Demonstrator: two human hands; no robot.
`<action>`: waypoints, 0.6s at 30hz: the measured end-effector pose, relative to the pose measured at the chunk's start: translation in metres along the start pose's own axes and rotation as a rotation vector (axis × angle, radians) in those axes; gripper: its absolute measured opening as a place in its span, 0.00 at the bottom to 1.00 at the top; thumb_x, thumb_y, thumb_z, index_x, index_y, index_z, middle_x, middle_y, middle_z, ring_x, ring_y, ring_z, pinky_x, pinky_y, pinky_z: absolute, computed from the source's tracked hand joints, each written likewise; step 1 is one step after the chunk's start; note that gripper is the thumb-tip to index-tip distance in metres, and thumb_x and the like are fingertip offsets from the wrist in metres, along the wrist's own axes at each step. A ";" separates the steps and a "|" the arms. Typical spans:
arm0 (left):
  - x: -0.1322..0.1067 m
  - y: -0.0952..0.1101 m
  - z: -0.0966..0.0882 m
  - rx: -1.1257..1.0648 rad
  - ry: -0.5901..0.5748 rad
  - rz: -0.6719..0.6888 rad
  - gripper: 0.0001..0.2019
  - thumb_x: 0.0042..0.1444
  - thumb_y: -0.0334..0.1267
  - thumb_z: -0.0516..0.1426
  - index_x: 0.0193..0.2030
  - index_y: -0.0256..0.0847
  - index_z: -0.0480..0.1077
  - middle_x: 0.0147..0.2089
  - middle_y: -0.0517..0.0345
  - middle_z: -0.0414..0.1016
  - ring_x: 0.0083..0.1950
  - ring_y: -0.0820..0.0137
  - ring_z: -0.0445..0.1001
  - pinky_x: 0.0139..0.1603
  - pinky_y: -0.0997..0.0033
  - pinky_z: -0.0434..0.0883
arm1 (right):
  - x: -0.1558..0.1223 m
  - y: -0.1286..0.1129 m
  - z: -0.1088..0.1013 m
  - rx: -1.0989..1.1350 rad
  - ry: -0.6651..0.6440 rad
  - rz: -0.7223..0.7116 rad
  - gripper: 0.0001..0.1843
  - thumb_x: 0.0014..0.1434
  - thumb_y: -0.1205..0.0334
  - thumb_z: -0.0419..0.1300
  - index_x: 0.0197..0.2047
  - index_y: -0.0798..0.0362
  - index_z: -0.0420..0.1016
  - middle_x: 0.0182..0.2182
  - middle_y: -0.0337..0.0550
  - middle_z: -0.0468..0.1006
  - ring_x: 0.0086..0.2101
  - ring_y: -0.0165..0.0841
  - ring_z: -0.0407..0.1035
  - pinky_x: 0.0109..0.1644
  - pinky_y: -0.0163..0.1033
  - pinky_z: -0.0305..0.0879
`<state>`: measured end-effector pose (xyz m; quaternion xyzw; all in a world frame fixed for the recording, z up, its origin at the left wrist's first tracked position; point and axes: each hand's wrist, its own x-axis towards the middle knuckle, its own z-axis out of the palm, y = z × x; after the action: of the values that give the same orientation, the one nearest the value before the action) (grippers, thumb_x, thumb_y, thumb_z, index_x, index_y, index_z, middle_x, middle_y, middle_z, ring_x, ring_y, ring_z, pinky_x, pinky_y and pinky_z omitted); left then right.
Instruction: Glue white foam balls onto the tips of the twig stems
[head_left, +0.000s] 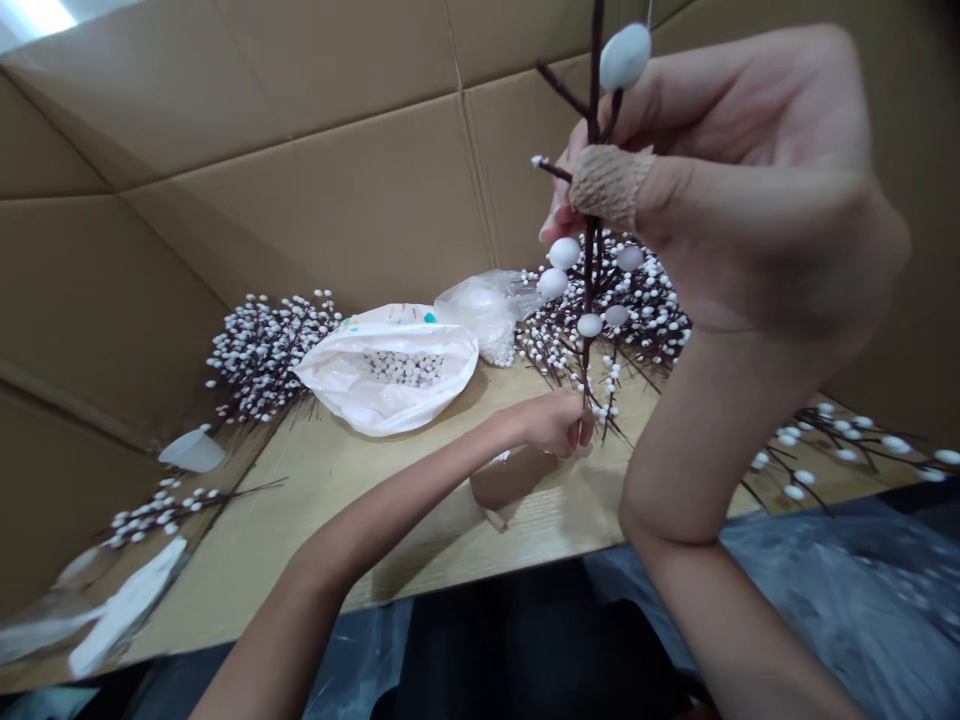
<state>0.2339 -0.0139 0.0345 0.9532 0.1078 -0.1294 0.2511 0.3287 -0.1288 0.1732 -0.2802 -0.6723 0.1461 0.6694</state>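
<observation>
Close to the camera, my right hand [697,180] pinches the dark brown stem of an artificial berry branch [590,265], with tan tape wrapped around the thumb. The branch stands upright and carries several white berries; some twig tips are bare, and one has a small white tip. Lower down over the table, my left hand [559,422] is closed around the lower end of this stem. Just under the left hand is a small brown cardboard box [510,485], partly hidden by the wrist.
A white bag [352,400] of loose white berries lies open mid-table, beside a clear plastic bag [487,305]. Berry branch bundles stand at left [262,350] and right [645,310]. A white cup [193,452] lies at left. Cardboard walls [300,220] enclose the back and sides.
</observation>
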 end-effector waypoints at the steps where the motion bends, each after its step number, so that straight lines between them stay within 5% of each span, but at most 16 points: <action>1: 0.001 0.000 0.000 0.009 -0.010 -0.004 0.12 0.40 0.19 0.58 0.33 0.33 0.71 0.28 0.59 0.70 0.32 0.71 0.70 0.28 0.77 0.65 | 0.000 0.000 0.000 0.008 -0.001 -0.003 0.25 0.65 0.48 0.49 0.26 0.58 0.70 0.22 0.38 0.71 0.27 0.28 0.70 0.31 0.37 0.70; 10: 0.002 0.006 0.000 0.068 -0.052 -0.005 0.16 0.40 0.19 0.59 0.38 0.32 0.73 0.31 0.58 0.73 0.31 0.71 0.71 0.28 0.77 0.65 | 0.001 0.001 -0.001 -0.005 -0.004 -0.002 0.25 0.64 0.46 0.51 0.26 0.58 0.71 0.22 0.38 0.72 0.27 0.28 0.70 0.32 0.38 0.71; 18: -0.007 -0.005 -0.008 -0.109 -0.060 -0.013 0.18 0.40 0.19 0.61 0.40 0.32 0.72 0.32 0.57 0.76 0.32 0.70 0.74 0.28 0.78 0.66 | 0.000 0.000 -0.002 -0.009 0.007 0.026 0.22 0.64 0.50 0.51 0.25 0.56 0.70 0.23 0.37 0.70 0.27 0.27 0.69 0.30 0.36 0.71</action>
<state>0.2274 -0.0067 0.0411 0.9331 0.1133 -0.1534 0.3049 0.3306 -0.1293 0.1736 -0.2925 -0.6668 0.1508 0.6686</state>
